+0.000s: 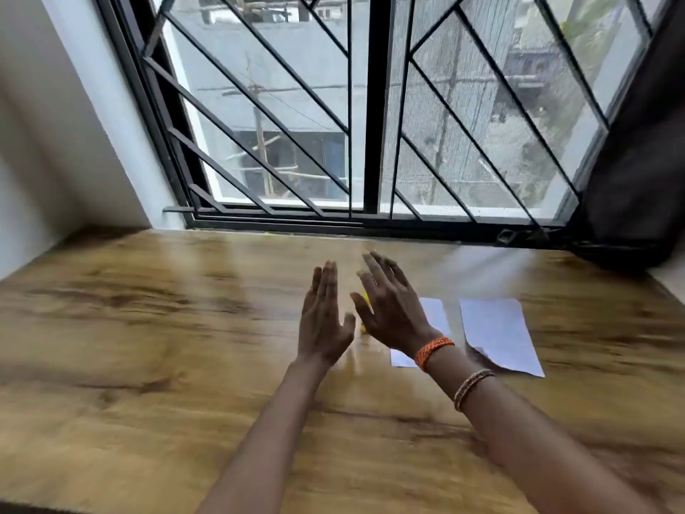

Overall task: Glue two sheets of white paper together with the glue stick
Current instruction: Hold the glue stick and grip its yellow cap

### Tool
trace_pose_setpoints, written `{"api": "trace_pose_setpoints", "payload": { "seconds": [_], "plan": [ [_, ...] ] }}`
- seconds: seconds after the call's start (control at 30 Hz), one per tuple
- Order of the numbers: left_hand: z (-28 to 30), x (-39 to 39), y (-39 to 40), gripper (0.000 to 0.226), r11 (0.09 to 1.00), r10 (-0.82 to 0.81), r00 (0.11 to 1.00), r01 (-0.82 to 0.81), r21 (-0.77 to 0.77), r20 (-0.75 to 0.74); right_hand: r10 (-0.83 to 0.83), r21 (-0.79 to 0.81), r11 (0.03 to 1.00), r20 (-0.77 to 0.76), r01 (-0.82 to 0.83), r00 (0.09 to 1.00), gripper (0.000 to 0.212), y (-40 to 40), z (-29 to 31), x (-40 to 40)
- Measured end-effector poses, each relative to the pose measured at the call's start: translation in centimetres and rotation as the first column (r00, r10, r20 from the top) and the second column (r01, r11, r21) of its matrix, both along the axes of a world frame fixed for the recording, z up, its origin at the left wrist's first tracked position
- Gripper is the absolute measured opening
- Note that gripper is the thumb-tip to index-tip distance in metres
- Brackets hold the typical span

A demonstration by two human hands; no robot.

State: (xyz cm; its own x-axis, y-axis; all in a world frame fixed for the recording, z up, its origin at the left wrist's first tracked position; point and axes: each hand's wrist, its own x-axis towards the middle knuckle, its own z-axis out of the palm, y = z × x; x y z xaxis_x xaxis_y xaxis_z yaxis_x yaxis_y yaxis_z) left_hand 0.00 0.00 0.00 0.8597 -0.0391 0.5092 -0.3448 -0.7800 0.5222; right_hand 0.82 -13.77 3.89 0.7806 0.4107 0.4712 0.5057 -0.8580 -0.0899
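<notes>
Two white paper sheets lie flat on the wooden table, side by side with a gap. The right sheet is fully visible; the left sheet is partly hidden behind my right wrist. A small yellow object, possibly the glue stick, peeks out between my hands and is mostly hidden. My left hand and my right hand are raised above the table, palms facing each other, fingers extended, holding nothing. The frame is motion-blurred.
The wooden table runs to a barred window at the back. A dark bag or cloth leans at the back right corner. A white wall bounds the left side.
</notes>
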Motion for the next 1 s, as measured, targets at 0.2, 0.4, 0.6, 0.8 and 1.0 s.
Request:
{"api": "trace_pose_setpoints", "payload": {
  "seconds": [0.2, 0.4, 0.6, 0.8, 1.0],
  "plan": [
    [-1.6, 0.1, -0.2, 0.046, 0.969, -0.208, 0.921, 0.15, -0.194, -0.329, -0.015, 0.061, 0.998, -0.083, 0.02, 0.996, 0.032, 0.7, -2.7, -1.1],
    [-2.6, -1.2, -0.4, 0.021, 0.963, -0.165, 0.979, 0.134, -0.234, -0.121, 0.053, 0.29, 0.957, -0.064, -0.033, 0.997, 0.009, 0.7, -2.7, -3.3],
    [-3.1, -1.2, -0.1, 0.031, 0.998, -0.062, 0.97, 0.053, 0.046, 0.234, 0.028, 0.508, 0.859, 0.059, -0.054, 0.998, 0.021, 0.0, -4.6, -4.1],
    [-2.9, -0.7, -0.4, 0.023, 0.996, -0.054, 0.934, 0.026, 0.083, 0.353, 0.045, 0.538, 0.836, 0.122, -0.104, 0.992, 0.022, -0.6, -4.5, -3.4],
    [-2.5, -0.5, -0.5, 0.02, 0.986, -0.063, 0.898, -0.012, 0.168, 0.435, 0.057, 0.352, 0.923, 0.275, -0.156, 0.96, 0.021, -0.9, -3.8, -4.0]
  ]
}}
